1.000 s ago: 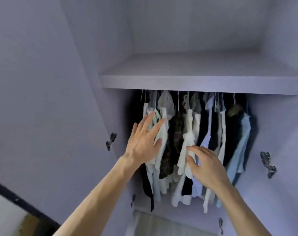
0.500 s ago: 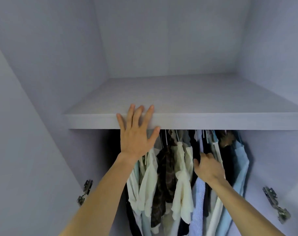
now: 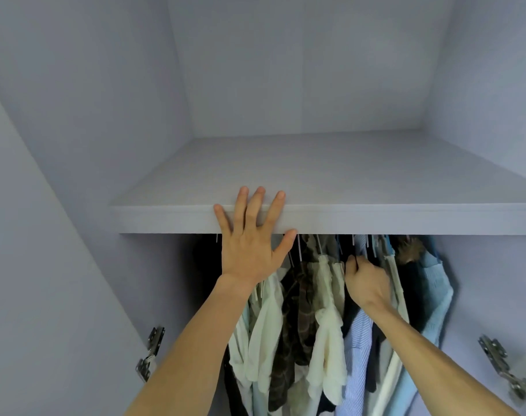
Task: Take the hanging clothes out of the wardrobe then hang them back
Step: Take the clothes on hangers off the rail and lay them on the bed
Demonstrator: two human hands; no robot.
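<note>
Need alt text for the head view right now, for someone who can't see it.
A left hand lies flat on the front edge of the shelf in a wardrobe, while the right hand reaches in among the clothes hanging below, fingertips hidden.

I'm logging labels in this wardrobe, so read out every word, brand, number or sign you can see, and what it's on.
No readable text anywhere in this view.
The shelf, the hanging clothes and the metal hinges show no print, tag or number; any garment labels are hidden in the folds.
</note>
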